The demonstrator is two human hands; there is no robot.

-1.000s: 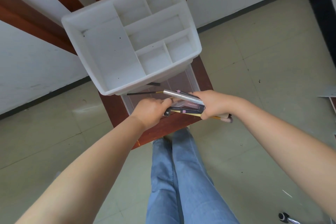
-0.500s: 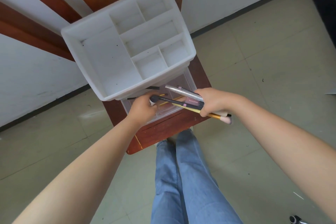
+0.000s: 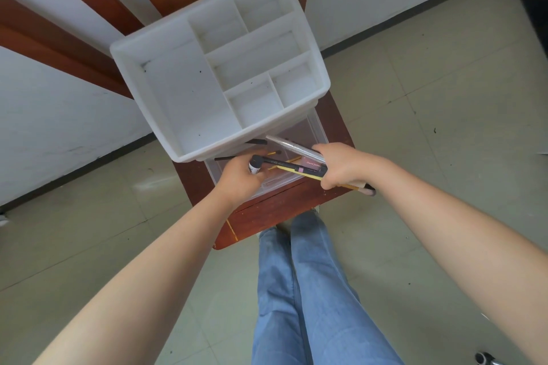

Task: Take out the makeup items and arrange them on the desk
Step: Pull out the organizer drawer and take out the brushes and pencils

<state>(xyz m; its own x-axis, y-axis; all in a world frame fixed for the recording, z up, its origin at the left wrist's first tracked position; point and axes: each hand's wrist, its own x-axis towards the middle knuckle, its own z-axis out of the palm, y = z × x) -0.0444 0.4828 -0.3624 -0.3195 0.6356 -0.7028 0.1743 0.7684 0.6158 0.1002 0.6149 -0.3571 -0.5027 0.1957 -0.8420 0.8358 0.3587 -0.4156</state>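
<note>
Makeup items (image 3: pixel 299 161) sit bunched at the centre of the frame, gripped in the right hand (image 3: pixel 341 166): a silver tube (image 3: pixel 289 144), a black pen-like stick (image 3: pixel 284 162), a yellow-handled brush (image 3: pixel 292 170) and a pink-labelled piece. The right hand is closed round the bundle, with brush ends projecting past its lower right side. The left hand (image 3: pixel 241 176) is curled shut on the white-capped end of a black item (image 3: pixel 254 163), just left of the bundle; whether that item is also held by the right hand cannot be told. Both hands hover over a clear drawer (image 3: pixel 318 130), pulled out from beneath a white organizer (image 3: pixel 219 68) with several divided compartments showing no contents. Thin dark sticks (image 3: pixel 255 141) lie in the drawer under the organizer's front edge. Organizer and drawer rest on a reddish-brown wooden desk (image 3: pixel 275 210). Blue jeans (image 3: pixel 305 290) fill the lower centre, over a pale tiled floor (image 3: pixel 444 98).
</note>
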